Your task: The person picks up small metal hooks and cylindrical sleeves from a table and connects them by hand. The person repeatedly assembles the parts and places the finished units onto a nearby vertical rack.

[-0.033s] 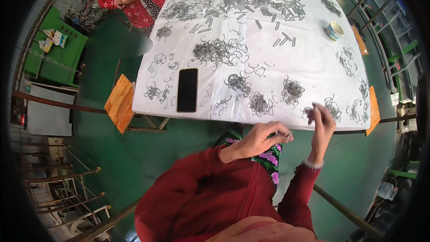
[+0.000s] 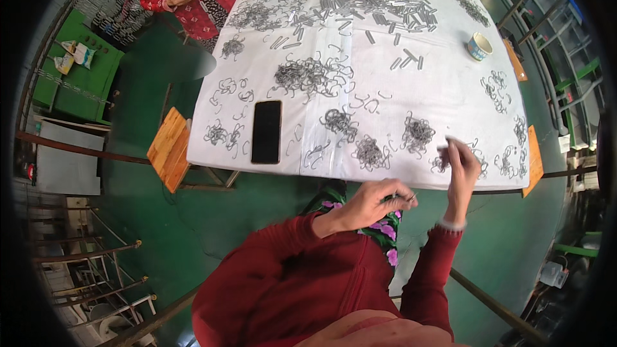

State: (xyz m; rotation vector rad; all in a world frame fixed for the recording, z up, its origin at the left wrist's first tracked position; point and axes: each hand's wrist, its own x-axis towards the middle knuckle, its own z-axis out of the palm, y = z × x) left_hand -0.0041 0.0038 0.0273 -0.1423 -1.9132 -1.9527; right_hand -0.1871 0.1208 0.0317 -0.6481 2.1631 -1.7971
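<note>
Here, a black phone (image 2: 267,132) was placed at the near left of the white-covered table (image 2: 443,83). Rightward, a small metal piece (image 2: 412,198) was pinched in the left hand (image 2: 374,205); wire hooks (image 2: 371,153) were heaped beyond it. Further right, the right hand (image 2: 464,166) was positioned near more wire hooks; its grip could not be determined through blur.

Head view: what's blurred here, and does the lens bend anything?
In the head view, the right hand is smeared, probably by motion; also in the head view, the left hand looks sharper and the phone crisp; the head view's fisheye bows the edges of the table and leaves black corners.
</note>
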